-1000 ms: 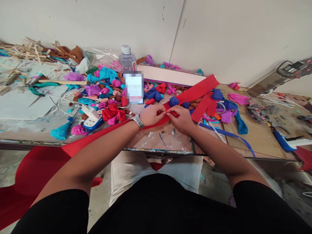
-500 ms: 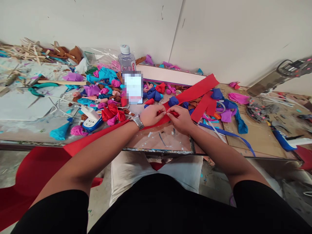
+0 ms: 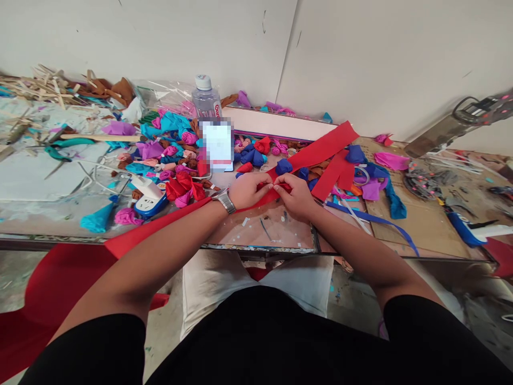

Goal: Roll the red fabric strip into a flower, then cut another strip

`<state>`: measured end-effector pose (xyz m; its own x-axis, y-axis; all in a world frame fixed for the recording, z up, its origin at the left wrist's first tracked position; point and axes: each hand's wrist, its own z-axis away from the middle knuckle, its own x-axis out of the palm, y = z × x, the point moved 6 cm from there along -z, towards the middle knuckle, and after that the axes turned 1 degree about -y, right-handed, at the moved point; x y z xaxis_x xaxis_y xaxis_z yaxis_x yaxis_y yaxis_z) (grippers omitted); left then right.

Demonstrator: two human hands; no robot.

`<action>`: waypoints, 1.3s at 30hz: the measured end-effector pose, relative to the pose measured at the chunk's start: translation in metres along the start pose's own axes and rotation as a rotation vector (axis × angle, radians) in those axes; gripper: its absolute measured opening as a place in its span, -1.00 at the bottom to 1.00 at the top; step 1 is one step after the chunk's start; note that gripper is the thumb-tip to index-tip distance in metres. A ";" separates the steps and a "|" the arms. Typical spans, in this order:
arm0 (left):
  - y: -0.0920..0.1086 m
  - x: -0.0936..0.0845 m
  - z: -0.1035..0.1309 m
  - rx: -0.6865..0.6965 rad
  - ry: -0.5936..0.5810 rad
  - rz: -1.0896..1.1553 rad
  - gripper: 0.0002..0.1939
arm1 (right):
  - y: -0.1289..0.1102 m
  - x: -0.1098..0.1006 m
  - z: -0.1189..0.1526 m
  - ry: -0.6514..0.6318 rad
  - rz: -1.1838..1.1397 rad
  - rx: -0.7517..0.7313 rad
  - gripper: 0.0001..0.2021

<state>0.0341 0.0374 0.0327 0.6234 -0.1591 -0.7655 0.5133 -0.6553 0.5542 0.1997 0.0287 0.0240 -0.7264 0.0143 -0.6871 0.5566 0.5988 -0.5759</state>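
Observation:
My left hand [image 3: 249, 191], with a metal watch on its wrist, pinches red cloth near the table's front middle. Thumb to thumb beside it, my right hand [image 3: 294, 197] is closed on the same cloth. The long red cloth [image 3: 160, 223] runs from under the left forearm off the table's front edge, and part of it shows under both hands. Beyond the right hand lie red strips [image 3: 324, 147], crossing over small cloth pieces. A blue cloth bundle [image 3: 284, 166] sits just past the fingertips. The exact bit between the fingertips is too small to make out.
A lit phone [image 3: 219, 144] leans before a clear bottle [image 3: 206, 99]. Many coloured cloth rosettes lie left of the hands. A power strip [image 3: 150, 204], green-handled pliers [image 3: 58, 154] and wood sticks [image 3: 56, 88] are farther left. Cardboard [image 3: 425, 230] and a blue ribbon [image 3: 385, 222] lie right.
The camera view has shifted very slightly. Both hands keep their pinch on the red cloth, with barely any finger movement.

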 end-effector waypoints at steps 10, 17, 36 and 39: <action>-0.001 0.000 0.001 0.015 0.007 -0.048 -0.66 | 0.002 -0.001 0.000 0.022 0.015 0.012 -0.82; 0.000 0.002 0.001 0.060 -0.001 -0.078 -0.66 | 0.005 0.002 -0.001 -0.024 -0.046 0.056 -0.86; -0.005 0.003 0.000 -0.029 -0.031 -0.097 -0.68 | 0.004 0.005 -0.002 -0.083 0.058 0.027 -0.91; -0.007 0.002 0.000 -0.066 -0.014 -0.112 -0.73 | 0.004 0.002 -0.003 -0.066 0.031 0.041 -0.89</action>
<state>0.0312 0.0415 0.0274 0.5519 -0.0987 -0.8280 0.6170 -0.6196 0.4851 0.1993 0.0336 0.0210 -0.6812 -0.0212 -0.7318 0.5956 0.5653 -0.5707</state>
